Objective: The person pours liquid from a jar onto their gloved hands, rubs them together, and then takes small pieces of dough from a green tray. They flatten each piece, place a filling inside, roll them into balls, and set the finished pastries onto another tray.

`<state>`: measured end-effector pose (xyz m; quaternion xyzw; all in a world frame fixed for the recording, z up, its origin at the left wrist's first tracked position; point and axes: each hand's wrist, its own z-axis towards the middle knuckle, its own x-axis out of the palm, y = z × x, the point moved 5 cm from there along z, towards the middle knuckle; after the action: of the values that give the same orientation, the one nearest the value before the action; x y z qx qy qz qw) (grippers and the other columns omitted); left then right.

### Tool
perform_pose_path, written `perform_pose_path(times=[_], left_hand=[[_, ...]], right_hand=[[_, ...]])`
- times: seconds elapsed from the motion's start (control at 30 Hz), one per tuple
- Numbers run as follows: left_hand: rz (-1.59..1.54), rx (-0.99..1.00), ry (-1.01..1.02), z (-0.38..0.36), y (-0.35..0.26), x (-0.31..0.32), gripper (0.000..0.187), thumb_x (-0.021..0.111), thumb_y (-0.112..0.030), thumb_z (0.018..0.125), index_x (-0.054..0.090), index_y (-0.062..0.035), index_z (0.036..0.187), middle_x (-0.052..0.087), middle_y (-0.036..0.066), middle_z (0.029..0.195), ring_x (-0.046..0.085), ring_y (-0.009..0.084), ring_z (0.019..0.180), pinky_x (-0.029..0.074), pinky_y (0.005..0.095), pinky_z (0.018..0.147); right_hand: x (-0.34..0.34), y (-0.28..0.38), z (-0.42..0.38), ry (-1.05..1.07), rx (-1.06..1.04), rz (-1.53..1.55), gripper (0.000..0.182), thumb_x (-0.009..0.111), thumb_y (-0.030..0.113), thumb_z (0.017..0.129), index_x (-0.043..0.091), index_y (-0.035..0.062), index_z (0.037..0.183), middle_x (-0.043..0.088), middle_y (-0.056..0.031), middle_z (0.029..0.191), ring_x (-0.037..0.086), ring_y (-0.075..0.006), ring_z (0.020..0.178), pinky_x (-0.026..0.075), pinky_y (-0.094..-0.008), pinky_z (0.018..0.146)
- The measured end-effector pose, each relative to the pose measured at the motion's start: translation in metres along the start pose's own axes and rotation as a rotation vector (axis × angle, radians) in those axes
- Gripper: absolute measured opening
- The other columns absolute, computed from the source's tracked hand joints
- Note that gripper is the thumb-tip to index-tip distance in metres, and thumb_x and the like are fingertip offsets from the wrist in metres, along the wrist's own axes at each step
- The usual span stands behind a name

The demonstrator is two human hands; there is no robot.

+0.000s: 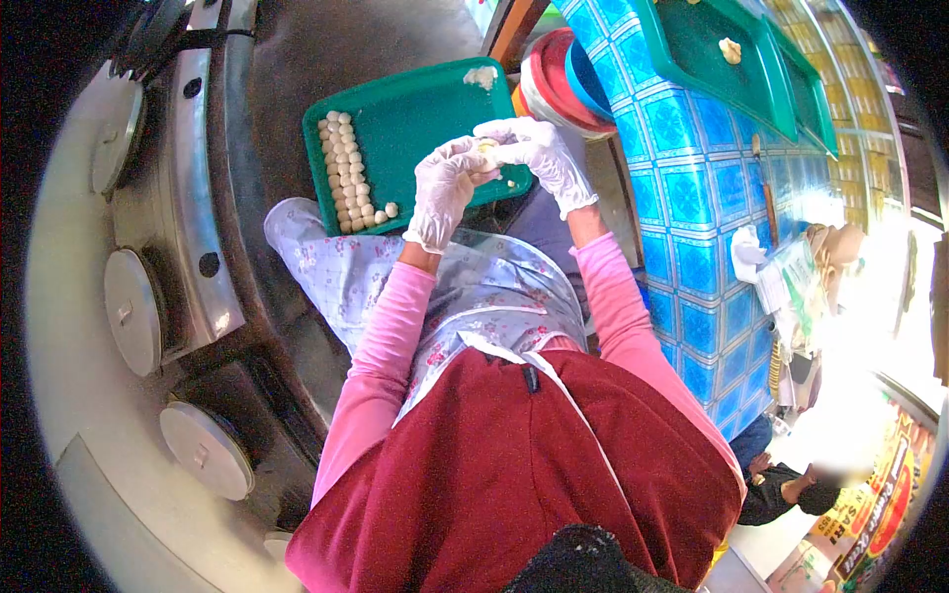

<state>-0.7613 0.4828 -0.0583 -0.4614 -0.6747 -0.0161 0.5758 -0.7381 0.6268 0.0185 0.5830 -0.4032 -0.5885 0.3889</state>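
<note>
My left hand (445, 188) and my right hand (542, 160), both in thin whitish gloves, meet above the near right part of a green tray (415, 119). Their fingers are closed around a small pale piece of dough (486, 145), mostly hidden by the fingertips. Rows of small round dough balls (345, 173) line the tray's left side, with a few looser ones at the near end. A larger white lump of dough (481, 77) lies in the tray's far right corner. A tiny crumb shows beside my right hand.
A table with blue tiled cloth (682, 188) stands on the right, bearing another green tray (692, 49) with a small lump. Red and blue tubs (565, 79) sit beside it. Round lids (133, 311) line the left counter. Another person (781, 494) is at lower right.
</note>
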Motion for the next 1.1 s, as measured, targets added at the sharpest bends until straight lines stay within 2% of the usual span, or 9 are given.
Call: perform_pose_path(times=[0.17, 0.37, 0.47, 0.57, 0.73, 0.83, 0.93, 1.03, 1.1], left_hand=[[0.222, 0.069, -0.088, -0.005, 0.001, 0.001, 0.022, 0.065, 0.004, 0.084, 0.063, 0.0070, 0.105, 0.070, 0.017, 0.101, 0.071, 0.0276, 0.087, 0.060, 0.0400, 0.080], [0.204, 0.098, -0.191, -0.006, -0.003, -0.002, 0.028, 0.067, 0.007, 0.082, 0.063, 0.0082, 0.110, 0.070, 0.017, 0.100, 0.071, 0.0271, 0.086, 0.062, 0.0367, 0.077], [0.222, 0.133, -0.198, -0.002, -0.002, -0.009, 0.028, 0.066, 0.000, 0.085, 0.064, 0.0073, 0.112, 0.070, 0.016, 0.102, 0.070, 0.0272, 0.088, 0.061, 0.0392, 0.080], [-0.045, 0.087, -0.090, 0.000, 0.000, -0.013, 0.025, 0.064, -0.008, 0.089, 0.064, 0.0056, 0.110, 0.069, 0.015, 0.102, 0.069, 0.0271, 0.091, 0.059, 0.0420, 0.084], [0.048, 0.058, -0.155, 0.006, 0.009, -0.018, 0.021, 0.061, -0.010, 0.089, 0.064, 0.0032, 0.105, 0.068, 0.015, 0.100, 0.068, 0.0276, 0.092, 0.057, 0.0450, 0.085], [0.054, 0.060, -0.138, 0.008, 0.010, -0.012, 0.019, 0.061, -0.009, 0.088, 0.063, 0.0018, 0.103, 0.068, 0.016, 0.100, 0.068, 0.0283, 0.091, 0.056, 0.0458, 0.084], [-0.017, 0.008, -0.071, 0.004, 0.007, -0.003, 0.016, 0.061, -0.010, 0.088, 0.064, 0.0007, 0.099, 0.068, 0.016, 0.099, 0.069, 0.0294, 0.092, 0.056, 0.0451, 0.084], [-0.102, -0.033, -0.023, 0.004, 0.007, 0.002, 0.014, 0.061, -0.011, 0.088, 0.064, 0.0001, 0.096, 0.069, 0.015, 0.098, 0.069, 0.0306, 0.092, 0.055, 0.0433, 0.083], [-0.119, -0.026, -0.030, 0.008, 0.009, 0.001, 0.014, 0.061, -0.011, 0.087, 0.065, 0.0001, 0.095, 0.069, 0.015, 0.099, 0.069, 0.0305, 0.092, 0.055, 0.0419, 0.083]], right_hand=[[0.002, -0.007, 0.008, 0.075, 0.028, -0.072, 0.024, 0.070, 0.021, 0.086, 0.074, 0.0036, 0.101, 0.072, -0.0079, 0.092, 0.066, -0.0184, 0.087, 0.051, -0.0310, 0.079], [0.008, -0.006, 0.000, -0.067, -0.147, -0.124, 0.023, 0.067, 0.021, 0.089, 0.073, 0.0043, 0.104, 0.070, -0.0082, 0.095, 0.066, -0.0191, 0.087, 0.052, -0.0322, 0.077], [0.015, -0.003, -0.014, -0.116, -0.105, -0.071, 0.022, 0.066, 0.020, 0.090, 0.073, 0.0066, 0.105, 0.069, -0.0100, 0.095, 0.066, -0.0229, 0.085, 0.052, -0.0360, 0.075], [0.023, -0.006, -0.025, -0.169, -0.398, -0.584, 0.022, 0.063, 0.019, 0.091, 0.072, 0.0091, 0.108, 0.067, -0.0115, 0.092, 0.064, -0.0281, 0.085, 0.052, -0.0392, 0.074], [0.030, 0.006, -0.035, -0.202, -0.370, -0.704, 0.019, 0.062, 0.008, 0.087, 0.071, 0.0108, 0.104, 0.065, -0.0087, 0.089, 0.062, -0.0283, 0.085, 0.051, -0.0405, 0.075], [0.019, 0.007, -0.043, -0.217, -0.380, -0.518, 0.017, 0.063, 0.008, 0.086, 0.072, 0.0098, 0.100, 0.066, -0.0079, 0.090, 0.063, -0.0252, 0.088, 0.052, -0.0372, 0.076], [0.004, -0.010, -0.049, -0.325, -0.072, -0.004, 0.022, 0.067, 0.009, 0.084, 0.073, 0.0087, 0.105, 0.069, -0.0062, 0.095, 0.064, -0.0186, 0.091, 0.052, -0.0325, 0.077], [0.003, -0.022, -0.046, -0.374, 0.037, 0.215, 0.035, 0.071, 0.008, 0.080, 0.072, 0.0091, 0.115, 0.069, -0.0056, 0.104, 0.063, -0.0135, 0.095, 0.051, -0.0290, 0.078], [0.006, -0.018, -0.045, -0.299, 0.056, 0.233, 0.043, 0.071, 0.007, 0.080, 0.069, 0.0086, 0.123, 0.069, -0.0065, 0.111, 0.062, -0.0134, 0.096, 0.051, -0.0284, 0.082]])
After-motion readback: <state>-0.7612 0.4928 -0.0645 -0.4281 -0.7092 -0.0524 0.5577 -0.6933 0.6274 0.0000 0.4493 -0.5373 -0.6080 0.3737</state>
